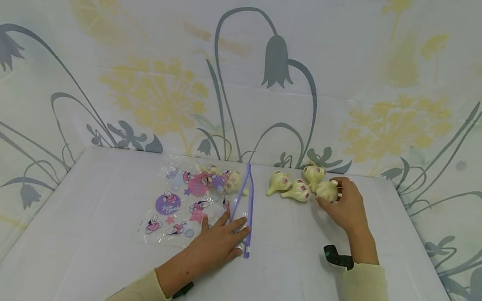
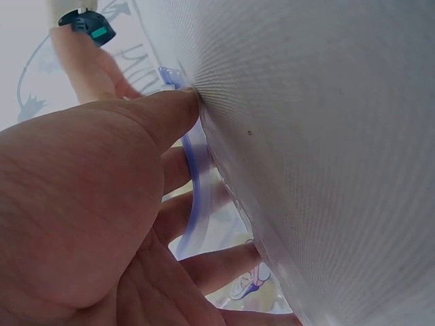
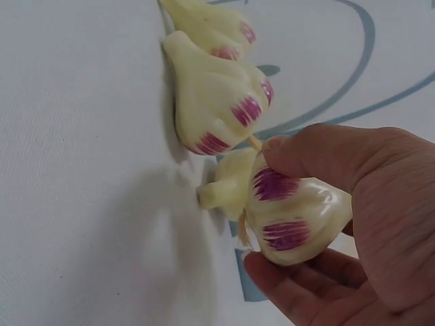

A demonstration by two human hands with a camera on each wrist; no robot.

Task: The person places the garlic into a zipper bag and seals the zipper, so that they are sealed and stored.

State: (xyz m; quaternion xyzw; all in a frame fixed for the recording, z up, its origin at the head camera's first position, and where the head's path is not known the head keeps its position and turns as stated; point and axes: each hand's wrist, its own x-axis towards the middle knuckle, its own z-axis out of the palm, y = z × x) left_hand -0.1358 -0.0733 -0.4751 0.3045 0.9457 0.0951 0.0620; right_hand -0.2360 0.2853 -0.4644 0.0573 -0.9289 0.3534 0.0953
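My right hand (image 1: 344, 206) pinches a garlic bulb (image 3: 292, 214) between thumb and fingers. The bulb is cream with purple streaks and a tuft of pale roots. Close by on the table lie other garlic bulbs (image 1: 296, 191), two of them also showing beyond the held one in the right wrist view. My left hand (image 1: 221, 241) rests with spread fingers on a clear zip bag (image 1: 164, 226) near its purple zip strip (image 1: 250, 217). Pink and purple cartoon prints cover the bag. Through its plastic, a garlic bulb (image 1: 233, 182) shows near the mouth.
Under everything is a white table (image 1: 269, 284). A flower-printed cloth (image 1: 349, 78) rises behind its back edge and at both sides. Each wrist wears a black strap, with the right wrist camera (image 1: 337, 257) in plain sight.
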